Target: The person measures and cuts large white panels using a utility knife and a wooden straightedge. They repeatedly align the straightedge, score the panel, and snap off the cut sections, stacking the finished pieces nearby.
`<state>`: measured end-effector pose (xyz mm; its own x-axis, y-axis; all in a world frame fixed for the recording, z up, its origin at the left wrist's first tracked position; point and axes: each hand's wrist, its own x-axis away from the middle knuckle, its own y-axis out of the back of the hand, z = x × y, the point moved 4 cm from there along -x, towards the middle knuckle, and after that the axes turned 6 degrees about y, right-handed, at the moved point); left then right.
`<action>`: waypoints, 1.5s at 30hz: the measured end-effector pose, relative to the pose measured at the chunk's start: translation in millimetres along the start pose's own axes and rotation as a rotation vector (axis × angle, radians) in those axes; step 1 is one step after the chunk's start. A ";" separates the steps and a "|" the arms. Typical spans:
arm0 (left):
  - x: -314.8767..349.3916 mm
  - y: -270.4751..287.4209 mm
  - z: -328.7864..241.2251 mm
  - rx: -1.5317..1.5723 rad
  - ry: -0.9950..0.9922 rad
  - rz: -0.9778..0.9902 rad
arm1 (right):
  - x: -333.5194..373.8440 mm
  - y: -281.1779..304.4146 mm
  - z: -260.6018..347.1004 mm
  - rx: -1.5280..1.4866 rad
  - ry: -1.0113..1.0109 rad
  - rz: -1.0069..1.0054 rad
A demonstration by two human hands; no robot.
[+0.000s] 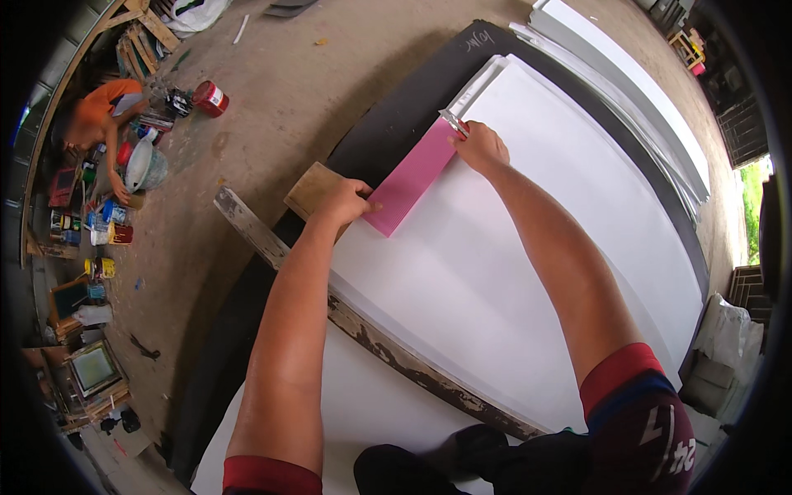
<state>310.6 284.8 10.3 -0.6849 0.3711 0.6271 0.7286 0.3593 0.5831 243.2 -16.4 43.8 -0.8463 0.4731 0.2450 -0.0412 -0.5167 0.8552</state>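
A black sheet [396, 99], handwriting [478, 39] near its far corner. Above, smooth white sheets [470, 272], crossed by a peeling wooden batten [392, 355], partly hidden by the left forearm [285, 346]. Along their left edge, a rectangular pink panel [412, 177]. Thumb-down on its near end, left hand [342, 204]: cannot tell whether grasping. Half covered, a brown block [313, 188]. At the far end, right hand [482, 147], clenched round a metal tool [452, 121], partly hidden.

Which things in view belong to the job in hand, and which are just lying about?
Likely in the job:
pink strip, with the left hand at its near end
metal-tipped tool in the right hand, kind unclear
white sheets beneath the strip

Probably just lying about:
red can, upper left
framed panel, lower left
white bag, top left
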 end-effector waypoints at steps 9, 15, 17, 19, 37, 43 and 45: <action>-14.5 -0.2 -2.5 -0.102 0.013 0.125 | 100.9 -29.3 2.3 -0.205 0.317 -0.029; -21.7 -2.3 3.5 -0.025 0.020 0.145 | 205.7 -74.5 39.4 -0.171 0.556 0.235; -24.3 -2.4 3.6 -0.078 0.014 0.117 | 208.8 -83.8 53.5 -0.040 0.574 0.276; -25.0 -2.0 3.3 -0.114 0.014 0.093 | 205.2 -90.2 68.9 0.013 0.630 0.236; -22.2 -0.4 0.2 -0.130 0.024 0.065 | 189.8 -107.2 127.1 0.276 0.578 0.317; -15.7 2.9 -8.5 -0.206 0.021 0.109 | 188.1 -100.5 134.4 0.290 0.571 0.365; -7.8 6.1 -12.7 -0.292 0.025 0.034 | 191.4 -98.7 131.7 0.281 0.565 0.360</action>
<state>320.5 273.3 15.5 -0.6623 0.3565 0.6590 0.7251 0.0838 0.6835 155.2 219.1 66.4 -0.9299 -0.1719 0.3251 0.3654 -0.3326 0.8694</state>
